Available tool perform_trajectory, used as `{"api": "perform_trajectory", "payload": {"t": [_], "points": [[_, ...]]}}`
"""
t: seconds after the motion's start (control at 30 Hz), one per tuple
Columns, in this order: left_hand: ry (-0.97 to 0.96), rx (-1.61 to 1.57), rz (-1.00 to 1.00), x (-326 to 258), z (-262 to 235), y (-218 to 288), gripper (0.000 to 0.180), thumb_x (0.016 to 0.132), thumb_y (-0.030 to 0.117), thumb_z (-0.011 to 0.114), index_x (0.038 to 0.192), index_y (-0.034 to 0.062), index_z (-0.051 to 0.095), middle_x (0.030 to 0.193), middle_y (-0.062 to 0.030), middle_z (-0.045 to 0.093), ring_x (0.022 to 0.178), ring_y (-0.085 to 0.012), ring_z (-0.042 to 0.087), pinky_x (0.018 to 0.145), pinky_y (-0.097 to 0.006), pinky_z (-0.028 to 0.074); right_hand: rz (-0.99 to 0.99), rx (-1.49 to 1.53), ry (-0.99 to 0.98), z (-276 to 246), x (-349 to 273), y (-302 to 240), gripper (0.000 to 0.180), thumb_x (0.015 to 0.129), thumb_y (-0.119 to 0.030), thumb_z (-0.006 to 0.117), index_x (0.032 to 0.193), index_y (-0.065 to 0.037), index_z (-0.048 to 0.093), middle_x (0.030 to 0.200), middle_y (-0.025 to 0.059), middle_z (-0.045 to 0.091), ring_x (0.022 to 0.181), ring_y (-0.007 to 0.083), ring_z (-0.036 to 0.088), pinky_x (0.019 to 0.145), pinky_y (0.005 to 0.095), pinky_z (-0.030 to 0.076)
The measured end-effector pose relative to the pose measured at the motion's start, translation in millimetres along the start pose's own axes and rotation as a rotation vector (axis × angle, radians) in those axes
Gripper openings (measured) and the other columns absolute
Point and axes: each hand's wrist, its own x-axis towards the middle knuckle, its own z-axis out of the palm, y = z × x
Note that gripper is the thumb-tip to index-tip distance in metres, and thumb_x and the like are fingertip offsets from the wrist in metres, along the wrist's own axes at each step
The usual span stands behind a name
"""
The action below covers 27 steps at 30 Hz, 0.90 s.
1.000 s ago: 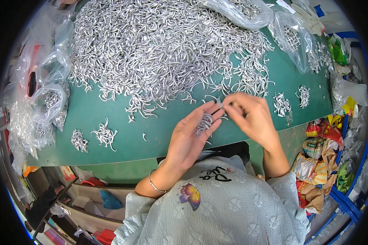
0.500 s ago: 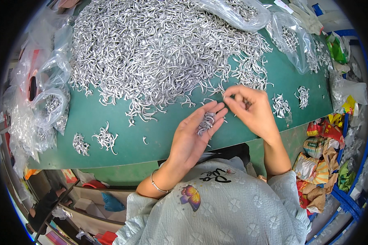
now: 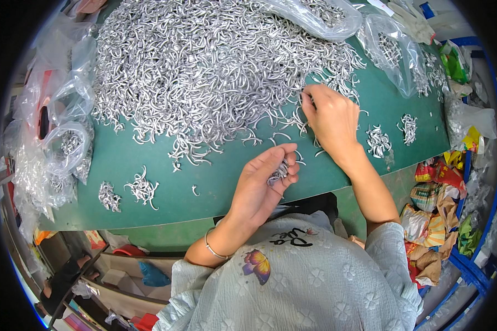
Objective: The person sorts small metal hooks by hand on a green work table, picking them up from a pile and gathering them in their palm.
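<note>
A big heap of small silver metal hooks [image 3: 215, 60] covers the far part of a green table [image 3: 143, 160]. My left hand [image 3: 262, 185] is raised over the table's near edge, fingers curled around a small bunch of hooks [image 3: 279, 172]. My right hand [image 3: 328, 118] reaches forward to the heap's near right edge, its fingertips pinching at hooks there. Whether it has one in its grip is hidden by the fingers.
Small sorted bunches of hooks lie at the left [image 3: 141, 188] and right [image 3: 378, 140] of the table. Clear plastic bags with hooks sit at the left [image 3: 61, 143] and back right [image 3: 392, 49]. Coloured packaging [image 3: 436, 204] is piled to the right, below the table.
My right hand has left the bunch in my left hand and moved forward to the heap's edge. My left hand has stayed in place with its bunch.
</note>
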Motion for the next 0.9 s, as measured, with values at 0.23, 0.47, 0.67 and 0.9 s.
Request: {"api": "perform_trajectory", "payload": {"t": [0.23, 0.47, 0.67, 0.9], "points": [[-0.031, 0.022, 0.014, -0.3, -5.8, 0.9, 0.032, 0.095, 0.017, 0.049, 0.118, -0.0055, 0.053, 0.101, -0.0108, 0.060, 0.090, -0.0179, 0.058, 0.083, -0.030, 0.051, 0.054, 0.017, 0.043, -24.7, -12.9, -4.4, 0.006, 0.079, -0.009, 0.064, 0.079, -0.006, 0.058, 0.073, 0.0074, 0.063, 0.060, 0.0272, 0.061, 0.049, 0.0360, 0.045], [0.023, 0.049, 0.048, -1.1, 4.7, 1.9, 0.037, 0.096, 0.018, 0.047, 0.123, -0.0073, 0.048, 0.118, -0.0158, 0.056, 0.107, -0.0221, 0.057, 0.095, -0.035, 0.048, 0.013, 0.178, 0.010, -38.8, -24.7, -9.1, 0.006, 0.078, -0.009, 0.066, 0.078, -0.007, 0.060, 0.071, 0.0066, 0.063, 0.055, 0.0247, 0.059, 0.047, 0.0342, 0.045], [-0.036, 0.059, 0.086, 2.6, -6.0, -3.7, 0.034, 0.095, 0.019, 0.048, 0.120, -0.0053, 0.051, 0.109, -0.0117, 0.057, 0.099, -0.0206, 0.057, 0.087, -0.033, 0.050, 0.209, 0.231, -0.265, -34.4, -7.0, -10.4, 0.012, 0.081, -0.018, 0.064, 0.082, -0.006, 0.063, 0.073, 0.0108, 0.064, 0.057, 0.0284, 0.061, 0.051, 0.0386, 0.046], [-0.046, 0.038, 0.001, -1.7, -0.9, 1.5, 0.026, 0.094, 0.012, 0.048, 0.114, -0.0032, 0.056, 0.097, -0.0075, 0.060, 0.091, -0.0159, 0.058, 0.085, -0.031, 0.050, 0.024, 0.080, -0.047, 0.5, 5.9, 5.3, 0.014, 0.081, -0.019, 0.065, 0.084, -0.006, 0.063, 0.078, 0.0127, 0.065, 0.063, 0.0325, 0.062, 0.053, 0.0408, 0.047]]}}
